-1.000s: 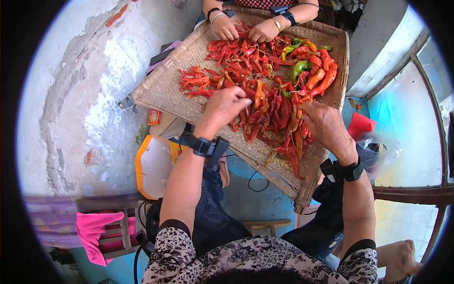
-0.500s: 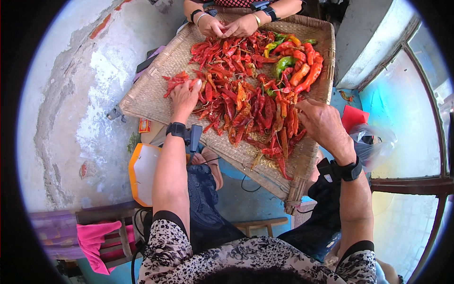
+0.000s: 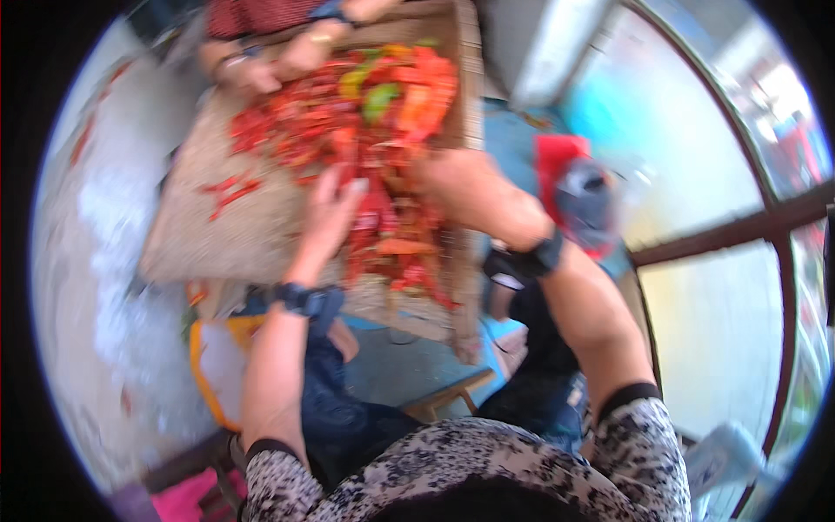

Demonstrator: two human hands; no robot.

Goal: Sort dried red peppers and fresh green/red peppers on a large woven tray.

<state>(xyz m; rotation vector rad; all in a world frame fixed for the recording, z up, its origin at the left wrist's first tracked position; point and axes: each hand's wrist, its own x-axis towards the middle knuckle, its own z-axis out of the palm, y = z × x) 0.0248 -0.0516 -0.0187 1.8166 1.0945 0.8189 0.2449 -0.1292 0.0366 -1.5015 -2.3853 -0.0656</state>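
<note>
A broad woven tray [image 3: 196, 222] holds a heap of red chili peppers [image 3: 383, 213], with plumper orange and green peppers at its far right. The picture is smeared by motion. My left hand [image 3: 326, 217] presses against the left side of the heap, its thumb and fingers apart. On the heap's right side lies my right hand [image 3: 487, 196], back upward; its fingertips are blurred among the peppers, so their grip does not show. A few loose red chilies [image 3: 230, 191] lie apart on the tray's left part.
Across the tray, another person's hands [image 3: 278, 70] are over its far edge. A red bag and clear plastic [image 3: 578, 191] sit right of the tray, near the framed window [image 3: 713, 296]. A wooden stool [image 3: 448, 396] stands below the tray's near edge.
The whole view has swung, so the tray appears further left. My left hand has come closer to my right, and the chilies on the near left are now bunched rightward, baring woven surface.
</note>
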